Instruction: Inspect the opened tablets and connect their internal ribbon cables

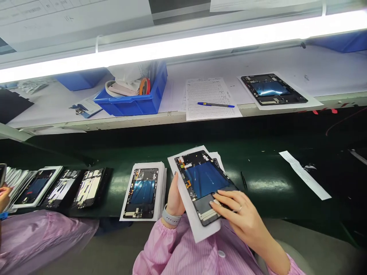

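An opened tablet (205,177) lies on a white sheet (197,229), tilted in front of my body, its blue battery area and circuit parts facing up. My left hand (175,196) grips sheet and tablet along the left side. Over the lower right edge comes my right hand (243,214), its fingers bent with the tips on the tablet's dark lower part; the thumb is hidden. Left of my hands, another opened tablet (142,191) rests on a stack of white sheets (161,191). Part of a further white stack (217,158) shows behind the held tablet.
On the shelf are a blue bin (129,106), a form (209,89) with a pen (215,104), and an opened tablet (272,89). Several tablets (88,187) stand left beside a co-worker's sleeve (43,236). A paper strip (305,175) lies right. A bright lamp (183,42) spans above.
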### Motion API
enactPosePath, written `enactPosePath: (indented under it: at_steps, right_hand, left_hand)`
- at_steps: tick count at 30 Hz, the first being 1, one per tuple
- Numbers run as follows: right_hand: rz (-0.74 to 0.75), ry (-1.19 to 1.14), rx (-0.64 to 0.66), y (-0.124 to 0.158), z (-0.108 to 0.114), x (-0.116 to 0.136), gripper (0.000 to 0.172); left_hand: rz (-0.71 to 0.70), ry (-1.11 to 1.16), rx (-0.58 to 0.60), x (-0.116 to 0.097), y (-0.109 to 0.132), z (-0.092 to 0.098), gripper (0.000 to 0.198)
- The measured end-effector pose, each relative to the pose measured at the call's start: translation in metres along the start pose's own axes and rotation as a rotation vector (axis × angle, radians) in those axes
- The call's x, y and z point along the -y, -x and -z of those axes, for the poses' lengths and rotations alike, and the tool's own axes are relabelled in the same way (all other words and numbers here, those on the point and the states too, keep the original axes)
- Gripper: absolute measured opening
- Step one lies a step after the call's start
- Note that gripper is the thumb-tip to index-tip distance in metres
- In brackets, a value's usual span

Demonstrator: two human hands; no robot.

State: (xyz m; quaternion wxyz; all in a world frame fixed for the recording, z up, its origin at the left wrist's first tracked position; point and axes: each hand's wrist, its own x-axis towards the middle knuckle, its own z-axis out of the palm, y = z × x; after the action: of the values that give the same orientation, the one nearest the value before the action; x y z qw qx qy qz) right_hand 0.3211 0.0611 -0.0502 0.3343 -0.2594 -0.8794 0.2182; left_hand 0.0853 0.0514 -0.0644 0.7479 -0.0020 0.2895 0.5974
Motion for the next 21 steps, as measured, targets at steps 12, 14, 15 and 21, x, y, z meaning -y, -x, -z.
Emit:
enactPosePath:
  at_steps: [12, 14, 15, 21]
  right_hand:
    - [-0.277, -0.159, -0.067, 0.002, 0.001, -0.006, 0.040]
    - [-0.528, -0.308, -0.273, 0.002, 0.002, -0.012, 0.022]
    - [-0.641, -0.428, -0.313, 0.002, 0.002, -0.015, 0.019]
    - [-0.886, -1.059, -0.146, 0.003, -0.003, -0.015, 0.033]
  left_hand:
    - [0.089, -0.029, -0.221, 0.003, 0.000, 0.017, 0.013]
    - [0.105, -0.022, -0.217, -0.001, 0.003, 0.015, 0.013]
    - [0.115, -0.019, -0.212, -0.002, 0.005, 0.014, 0.015]
    - [0.135, 0.014, -0.195, -0.007, 0.009, 0.012, 0.016]
